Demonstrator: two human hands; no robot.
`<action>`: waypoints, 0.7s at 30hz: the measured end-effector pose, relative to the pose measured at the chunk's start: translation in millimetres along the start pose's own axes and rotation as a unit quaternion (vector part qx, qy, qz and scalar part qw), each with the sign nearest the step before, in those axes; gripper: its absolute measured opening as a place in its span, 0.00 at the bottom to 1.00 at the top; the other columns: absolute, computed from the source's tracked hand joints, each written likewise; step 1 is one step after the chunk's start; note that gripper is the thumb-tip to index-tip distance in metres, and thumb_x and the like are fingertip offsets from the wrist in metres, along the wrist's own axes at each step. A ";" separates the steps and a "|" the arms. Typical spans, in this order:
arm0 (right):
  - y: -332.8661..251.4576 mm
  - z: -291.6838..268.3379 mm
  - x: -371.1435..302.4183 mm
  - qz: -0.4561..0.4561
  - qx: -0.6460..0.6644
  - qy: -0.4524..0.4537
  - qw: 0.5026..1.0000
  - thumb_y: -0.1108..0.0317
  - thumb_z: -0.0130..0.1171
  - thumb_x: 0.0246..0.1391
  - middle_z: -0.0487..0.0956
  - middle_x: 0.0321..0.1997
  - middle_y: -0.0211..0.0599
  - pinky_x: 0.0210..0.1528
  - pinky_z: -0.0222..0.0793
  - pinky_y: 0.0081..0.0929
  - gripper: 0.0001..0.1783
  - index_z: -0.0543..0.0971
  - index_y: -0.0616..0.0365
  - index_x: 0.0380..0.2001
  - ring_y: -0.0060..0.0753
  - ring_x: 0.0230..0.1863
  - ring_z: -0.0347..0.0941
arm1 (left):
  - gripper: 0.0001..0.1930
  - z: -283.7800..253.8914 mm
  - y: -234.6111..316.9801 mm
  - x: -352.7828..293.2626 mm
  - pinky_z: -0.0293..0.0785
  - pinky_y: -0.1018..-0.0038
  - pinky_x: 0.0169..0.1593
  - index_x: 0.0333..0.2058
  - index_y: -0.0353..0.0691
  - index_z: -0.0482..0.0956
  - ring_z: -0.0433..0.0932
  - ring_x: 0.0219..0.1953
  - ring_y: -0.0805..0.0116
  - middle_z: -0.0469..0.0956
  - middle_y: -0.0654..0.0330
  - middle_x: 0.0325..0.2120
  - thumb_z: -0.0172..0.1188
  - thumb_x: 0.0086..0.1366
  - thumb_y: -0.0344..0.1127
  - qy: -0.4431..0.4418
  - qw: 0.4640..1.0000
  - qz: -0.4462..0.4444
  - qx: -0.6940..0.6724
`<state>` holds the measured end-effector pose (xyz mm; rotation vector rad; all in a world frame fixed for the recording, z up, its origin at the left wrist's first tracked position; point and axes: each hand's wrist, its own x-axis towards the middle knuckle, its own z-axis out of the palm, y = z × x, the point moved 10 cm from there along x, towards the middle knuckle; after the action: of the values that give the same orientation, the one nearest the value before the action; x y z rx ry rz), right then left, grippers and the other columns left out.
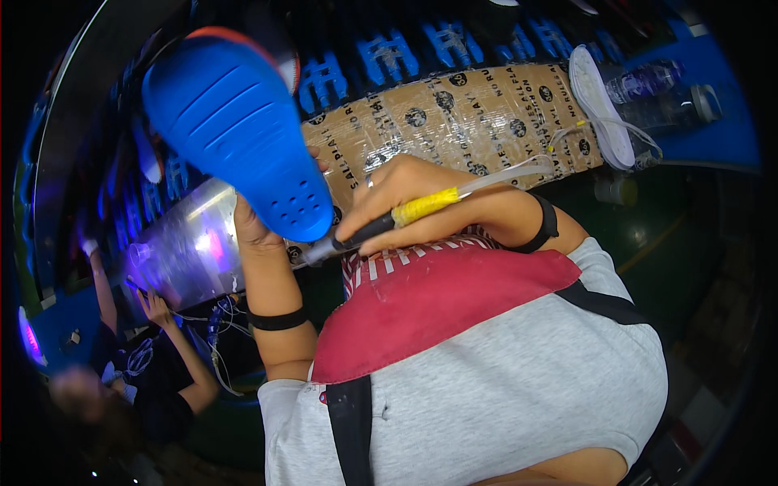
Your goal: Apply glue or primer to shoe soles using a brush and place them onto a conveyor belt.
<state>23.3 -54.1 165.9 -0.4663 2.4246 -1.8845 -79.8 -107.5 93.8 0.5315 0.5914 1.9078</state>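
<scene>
My left hand (253,225) grips a blue shoe insole (231,125) by its narrow heel end, tilting its face up toward me; an orange edge shows behind the toe. Grooves cross the wide part and several small holes dot the heel. My right hand (413,198) is closed around a black-handled glue brush (369,231) wrapped in yellow tape, with a clear tube trailing from its back end. The brush's pale tip lies close by the heel's lower edge; whether it touches the insole I cannot tell.
Taped brown cardboard (478,121) covers the bench in front of me. A white sole (600,105) lies at its right end, beside clear bottles (673,105) and a small jar (616,191). Blue racks (389,57) line the far side. At the left, a co-worker's hand (154,309) is beside a shiny surface.
</scene>
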 end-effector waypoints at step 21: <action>-12.7 9.8 2.6 -0.114 -0.167 0.004 0.979 0.70 0.60 0.38 0.75 0.23 0.37 0.30 0.68 0.30 0.13 0.80 0.52 0.33 0.38 0.27 0.72 | 0.20 -10.8 -19.8 4.4 0.73 0.77 0.42 0.45 0.32 0.72 0.76 0.37 0.72 0.77 0.55 0.37 0.50 0.63 0.43 0.030 0.872 -0.361 0.330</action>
<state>25.6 -66.7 175.8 -0.7846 2.8104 -1.5447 -74.0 -98.1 73.6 0.5655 1.2956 0.9799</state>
